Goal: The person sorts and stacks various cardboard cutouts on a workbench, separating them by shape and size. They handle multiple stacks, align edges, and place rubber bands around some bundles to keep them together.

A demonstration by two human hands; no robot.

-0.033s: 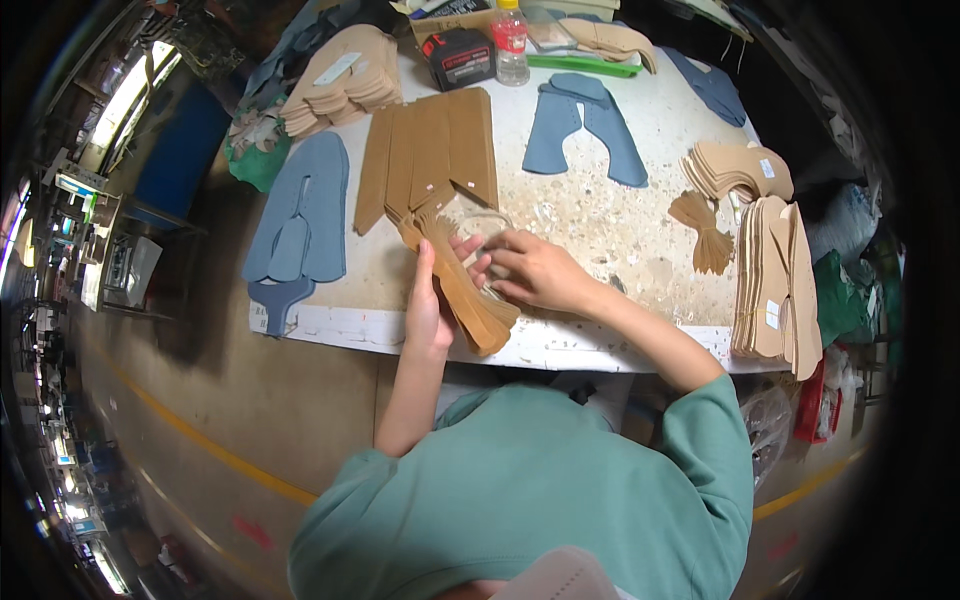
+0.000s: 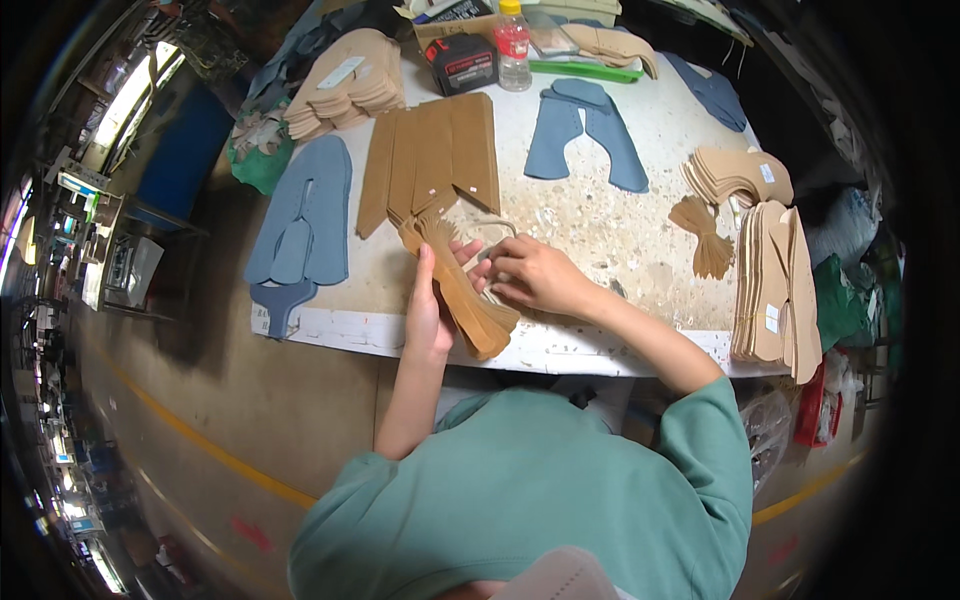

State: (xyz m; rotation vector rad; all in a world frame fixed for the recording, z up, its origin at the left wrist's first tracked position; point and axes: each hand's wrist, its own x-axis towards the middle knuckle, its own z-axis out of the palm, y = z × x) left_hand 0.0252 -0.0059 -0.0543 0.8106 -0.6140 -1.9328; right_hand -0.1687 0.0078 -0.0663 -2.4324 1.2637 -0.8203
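A stack of long tan leather strips point(image 2: 478, 318) lies slantwise near the front edge of the white worktable point(image 2: 600, 215). My left hand point(image 2: 428, 305) lies flat along the stack's left side and holds it together. My right hand point(image 2: 535, 277) grips the stack's upper end from the right, fingertips at a pale curved piece point(image 2: 492, 226) just beyond it. Further back, more tan strips point(image 2: 432, 155) are laid side by side in a fan.
Blue cut pieces lie at the left point(image 2: 300, 215) and at the back middle point(image 2: 585, 135). Tan stacks stand at the right edge point(image 2: 775, 285) and the back left point(image 2: 345, 85). A black and red battery pack point(image 2: 462, 62) and a plastic bottle point(image 2: 513, 45) stand at the back.
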